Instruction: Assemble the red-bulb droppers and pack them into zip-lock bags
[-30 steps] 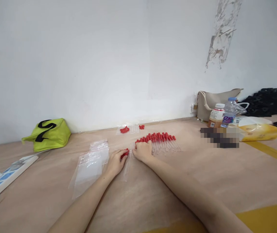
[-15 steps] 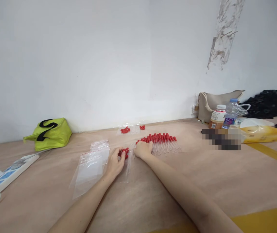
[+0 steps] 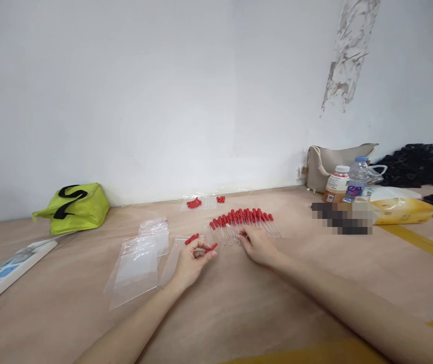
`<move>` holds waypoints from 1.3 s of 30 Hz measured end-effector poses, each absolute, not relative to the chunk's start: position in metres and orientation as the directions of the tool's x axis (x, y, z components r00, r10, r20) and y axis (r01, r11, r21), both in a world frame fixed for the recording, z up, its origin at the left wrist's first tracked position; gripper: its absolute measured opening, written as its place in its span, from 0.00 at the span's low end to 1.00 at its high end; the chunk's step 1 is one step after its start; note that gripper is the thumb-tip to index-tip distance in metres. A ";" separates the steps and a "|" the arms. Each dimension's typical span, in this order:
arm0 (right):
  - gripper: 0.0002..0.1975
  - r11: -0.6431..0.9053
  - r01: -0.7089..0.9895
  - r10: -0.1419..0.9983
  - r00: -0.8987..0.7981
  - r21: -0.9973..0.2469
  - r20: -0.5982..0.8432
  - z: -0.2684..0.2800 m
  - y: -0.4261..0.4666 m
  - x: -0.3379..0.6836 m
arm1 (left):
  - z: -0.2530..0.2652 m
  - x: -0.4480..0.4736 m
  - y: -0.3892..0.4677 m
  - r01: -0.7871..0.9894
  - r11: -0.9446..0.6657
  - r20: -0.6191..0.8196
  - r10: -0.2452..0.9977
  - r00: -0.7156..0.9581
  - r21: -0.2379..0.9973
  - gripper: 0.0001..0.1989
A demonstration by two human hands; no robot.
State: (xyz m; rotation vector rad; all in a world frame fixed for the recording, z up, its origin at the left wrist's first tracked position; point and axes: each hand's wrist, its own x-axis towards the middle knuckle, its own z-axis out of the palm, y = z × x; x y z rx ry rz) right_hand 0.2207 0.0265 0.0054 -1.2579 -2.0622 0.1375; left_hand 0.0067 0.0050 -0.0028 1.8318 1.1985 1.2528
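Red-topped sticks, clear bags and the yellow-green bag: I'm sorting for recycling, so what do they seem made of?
Red tops: probably rubber or soft plastic, smooth and solid-coloured.
Thin stems: glass or clear plastic, being see-through; I can't tell which.
Clear bags: likely thin, glossy plastic film, given the transparency and glints.
Yellow-green bag: perhaps coated fabric, slightly shiny, judging by its soft creases.

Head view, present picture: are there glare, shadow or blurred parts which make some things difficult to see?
In the head view, glare streaks the clear bags; in the head view, a mosaic patch hides something beside the yellow pack; in the head view, shadows look soft, and clear tubes near the right hand blend together.
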 end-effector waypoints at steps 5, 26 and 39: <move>0.12 0.627 0.701 0.714 -0.343 -0.339 0.610 -0.006 0.008 0.234 | -0.007 0.015 -0.009 0.370 -0.463 0.408 0.886 0.221 0.805 0.12; 0.13 0.749 0.623 0.607 -0.510 -0.225 0.610 -0.005 -0.011 0.225 | -0.003 0.015 -0.015 0.437 -0.523 0.413 0.850 0.327 0.732 0.11; 0.09 0.757 0.525 0.649 -0.535 -0.388 0.541 -0.004 -0.017 0.218 | -0.003 0.011 -0.015 0.423 -0.589 0.487 0.808 0.332 0.688 0.09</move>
